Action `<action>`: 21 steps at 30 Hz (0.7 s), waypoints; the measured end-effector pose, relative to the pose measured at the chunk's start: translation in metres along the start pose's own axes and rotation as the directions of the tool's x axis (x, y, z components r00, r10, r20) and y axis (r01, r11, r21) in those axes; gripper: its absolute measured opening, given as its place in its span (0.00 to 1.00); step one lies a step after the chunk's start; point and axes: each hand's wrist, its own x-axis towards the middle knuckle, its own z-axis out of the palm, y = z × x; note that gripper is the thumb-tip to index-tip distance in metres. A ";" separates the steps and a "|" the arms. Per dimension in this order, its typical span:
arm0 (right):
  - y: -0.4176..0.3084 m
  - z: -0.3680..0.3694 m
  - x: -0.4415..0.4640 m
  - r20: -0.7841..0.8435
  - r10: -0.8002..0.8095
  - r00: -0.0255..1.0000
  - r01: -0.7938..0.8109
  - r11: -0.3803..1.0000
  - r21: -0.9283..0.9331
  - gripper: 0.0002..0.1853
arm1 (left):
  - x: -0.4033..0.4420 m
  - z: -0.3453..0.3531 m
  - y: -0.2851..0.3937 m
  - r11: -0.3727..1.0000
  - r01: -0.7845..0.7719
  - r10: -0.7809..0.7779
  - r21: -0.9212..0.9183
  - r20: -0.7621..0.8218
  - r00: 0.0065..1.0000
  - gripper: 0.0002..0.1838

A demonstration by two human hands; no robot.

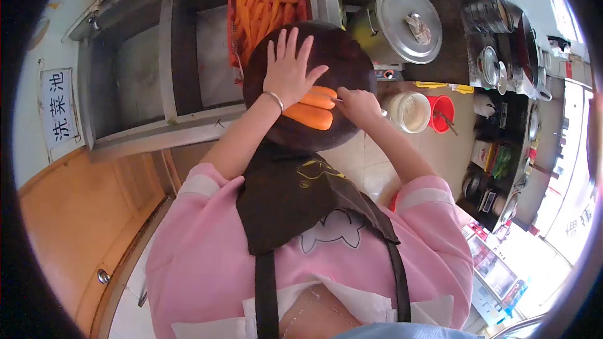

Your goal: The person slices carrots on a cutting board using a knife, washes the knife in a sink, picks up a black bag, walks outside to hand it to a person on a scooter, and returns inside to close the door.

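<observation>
Grip in the right hand (pixel 360 108) was closed round a slim metal tool (pixel 338 99), mostly hidden; the left hand (pixel 289 70) had fingers and thumb spread apart, heel and wrist covering the left ends of at least two carrots (pixel 311 117), though contact could not be told; these looked stiff, fairly light and probably slick, best held mid-length from the near and far sides; they lay side by side on a dark round board (pixel 345 56), long axes running left to right, the nearest one's blunt right end angled slightly nearer; farther left, a red basket (pixel 304 12) of carrots stood at a sink (pixel 166 56).
</observation>
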 end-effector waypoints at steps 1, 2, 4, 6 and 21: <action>-0.003 -0.006 0.001 0.039 -0.010 0.999 0.010 1.000 -0.017 0.15 | -0.001 0.004 -0.001 1.000 0.007 -0.007 -0.004 0.011 1.000 0.37; -0.003 -0.009 0.004 0.080 -0.022 0.997 0.025 0.999 -0.035 0.13 | 0.000 0.008 -0.002 0.999 0.031 -0.031 0.006 0.022 0.999 0.37; 0.000 0.000 0.008 0.092 -0.032 0.995 0.033 0.999 -0.012 0.13 | 0.002 0.010 -0.002 0.997 0.069 -0.070 0.022 0.043 0.997 0.38; 0.010 0.015 0.015 0.096 -0.035 0.995 0.033 0.999 0.015 0.13 | 0.005 0.010 0.002 0.994 0.086 -0.092 0.064 0.095 0.991 0.38; 0.009 0.021 0.025 0.018 -0.007 1.000 0.007 1.000 0.006 0.14 | 0.012 0.030 -0.014 0.995 0.094 -0.095 0.046 0.035 0.995 0.40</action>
